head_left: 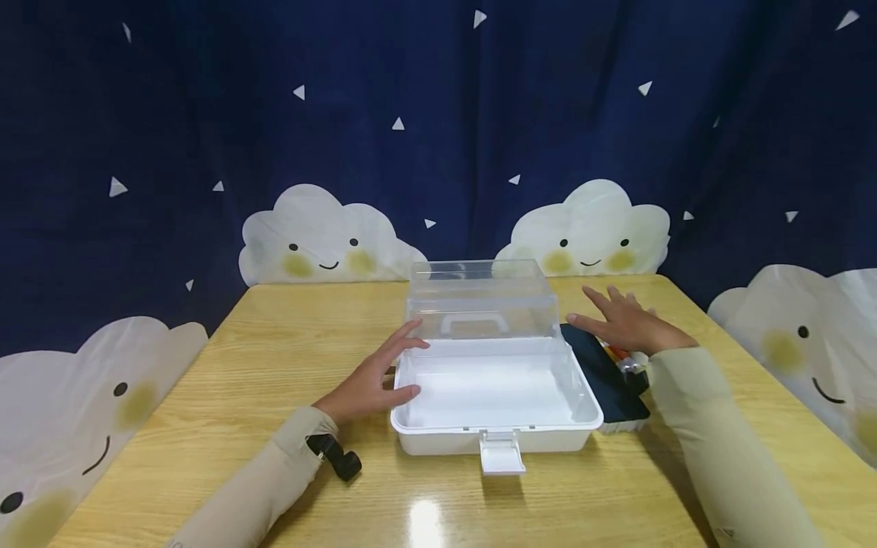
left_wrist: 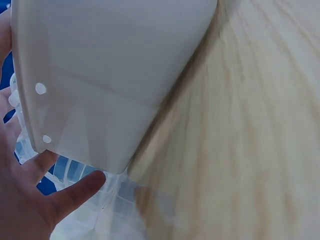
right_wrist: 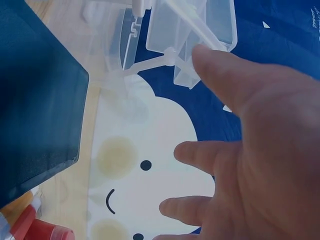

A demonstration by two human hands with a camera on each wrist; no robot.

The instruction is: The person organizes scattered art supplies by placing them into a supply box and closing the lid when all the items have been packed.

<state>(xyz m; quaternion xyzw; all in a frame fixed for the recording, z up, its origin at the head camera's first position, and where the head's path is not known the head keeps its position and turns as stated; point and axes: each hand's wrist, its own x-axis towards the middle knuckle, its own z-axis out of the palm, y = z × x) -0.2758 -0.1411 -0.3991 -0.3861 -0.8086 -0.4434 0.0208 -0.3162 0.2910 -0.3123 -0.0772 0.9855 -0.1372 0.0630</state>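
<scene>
A white plastic box (head_left: 438,441) stands at the middle of the wooden table. Its clear lid (head_left: 527,316) is raised at the back and its front latch (head_left: 502,459) hangs down. My left hand (head_left: 370,380) is at the box's left side, fingers spread; the left wrist view shows it by the box's white wall (left_wrist: 100,65). Whether it touches the wall I cannot tell. My right hand (head_left: 626,323) hovers right of the lid with spread fingers and holds nothing. In the right wrist view, translucent compartment trays (right_wrist: 217,22) appear beyond its fingers.
Right of the box lies a dark blue flat-topped object (head_left: 606,384). Red and orange items (head_left: 617,350) lie beside it, partly hidden by my right arm. A dark blue curtain (head_left: 438,152) with cloud pictures hangs behind the table (head_left: 308,320).
</scene>
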